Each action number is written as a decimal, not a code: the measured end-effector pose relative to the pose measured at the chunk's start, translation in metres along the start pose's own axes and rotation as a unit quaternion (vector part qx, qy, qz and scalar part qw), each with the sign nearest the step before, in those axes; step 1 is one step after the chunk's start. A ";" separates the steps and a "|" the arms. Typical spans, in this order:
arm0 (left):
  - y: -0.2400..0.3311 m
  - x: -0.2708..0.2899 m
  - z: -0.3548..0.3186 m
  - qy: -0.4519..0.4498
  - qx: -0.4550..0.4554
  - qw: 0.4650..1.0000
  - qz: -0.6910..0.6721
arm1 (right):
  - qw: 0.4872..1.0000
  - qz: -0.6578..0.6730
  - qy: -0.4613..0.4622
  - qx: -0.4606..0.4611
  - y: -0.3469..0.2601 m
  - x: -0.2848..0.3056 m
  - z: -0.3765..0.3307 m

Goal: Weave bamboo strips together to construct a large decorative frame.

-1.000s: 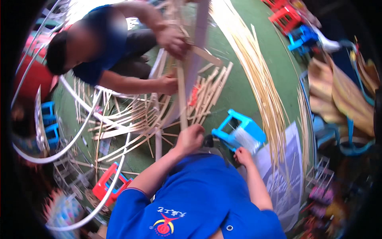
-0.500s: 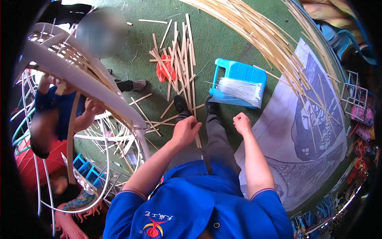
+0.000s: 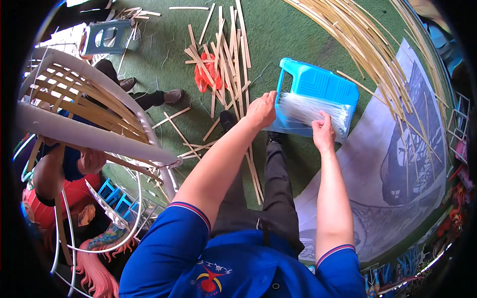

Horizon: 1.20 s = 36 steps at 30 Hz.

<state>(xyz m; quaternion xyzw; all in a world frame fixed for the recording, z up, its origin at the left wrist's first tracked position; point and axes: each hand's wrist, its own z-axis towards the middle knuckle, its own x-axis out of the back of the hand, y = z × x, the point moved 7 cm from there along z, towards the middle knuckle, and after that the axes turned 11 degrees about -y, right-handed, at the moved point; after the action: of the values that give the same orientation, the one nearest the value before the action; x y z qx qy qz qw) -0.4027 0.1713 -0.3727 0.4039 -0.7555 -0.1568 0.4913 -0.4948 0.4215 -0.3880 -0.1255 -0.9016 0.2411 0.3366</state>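
At two o'clock in the head view, a bundle of thin white strips [image 3: 312,107] lies across a blue plastic stool [image 3: 330,83], with what looks like clear wrapping [image 3: 297,127] below it. The left hand [image 3: 262,109], at one o'clock, has its fingers curled by the bundle's left end and the stool's edge; whether it grips any strand, I cannot tell. Between two and three o'clock, the right hand [image 3: 324,132] sets a raised index finger against the strips, its other fingers bent; a firm hold cannot be made out. Each strip should prove light, springy and rather slick, so loose ones may fan out or slide; pinching a few near one end seems surest, and the stool itself looks light enough to shift if pushed. Toward twelve o'clock, flat wooden sticks [image 3: 232,59] lie crisscrossed over a red plastic bag [image 3: 206,74]. Long pale canes [image 3: 348,35] at one to two o'clock crowd the stool's far side, reaching over a printed sheet [image 3: 365,198] at four, while a padded frame [image 3: 94,135] at nine limits room leftward.
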 end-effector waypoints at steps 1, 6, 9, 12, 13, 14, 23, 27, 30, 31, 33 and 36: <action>-0.007 -0.006 0.004 -0.036 0.028 0.999 0.021 | 1.000 -0.007 -0.001 -0.001 0.003 0.000 0.004; -0.013 0.000 -0.004 -0.044 0.012 0.999 0.002 | 1.000 -0.013 -0.012 -0.023 0.012 -0.001 0.011; -0.006 0.011 -0.011 -0.052 -0.018 0.998 0.006 | 1.000 -0.013 -0.011 -0.016 0.010 -0.001 0.014; -0.017 0.023 -0.026 -0.066 0.015 0.997 0.028 | 0.999 -0.015 -0.017 -0.024 0.007 -0.003 0.016; -0.024 0.033 -0.033 -0.044 0.059 0.997 0.032 | 0.999 -0.013 -0.022 -0.029 0.006 -0.003 0.016; -0.030 0.045 -0.041 -0.021 0.102 0.994 0.036 | 0.999 -0.011 -0.028 -0.033 0.005 -0.002 0.016; 0.004 0.115 -0.182 0.165 0.183 0.968 -0.045 | 1.000 0.007 -0.009 0.024 -0.040 0.013 -0.021; 0.063 0.123 -0.222 0.093 0.066 0.983 -0.144 | 0.972 0.047 -0.052 0.223 -0.169 0.026 -0.095; 0.093 0.143 -0.229 0.062 0.010 0.980 -0.189 | 0.906 -0.063 -0.045 0.415 -0.248 0.035 -0.160; 0.090 0.151 -0.233 0.071 0.034 0.969 -0.235 | 0.905 -0.053 -0.107 0.407 -0.252 0.028 -0.166; 0.076 0.158 -0.240 0.096 0.082 0.937 -0.326 | 0.912 0.004 -0.220 0.348 -0.248 0.013 -0.175; 0.042 0.155 -0.240 0.107 0.085 0.892 -0.431 | 0.917 0.126 -0.268 0.268 -0.240 0.010 -0.190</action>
<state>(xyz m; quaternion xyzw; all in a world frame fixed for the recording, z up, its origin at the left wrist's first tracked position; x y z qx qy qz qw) -0.2430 0.1177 -0.1381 0.7441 -0.4609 -0.2444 0.4173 -0.3902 0.2872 -0.1330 -0.0740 -0.8361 0.5391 0.0701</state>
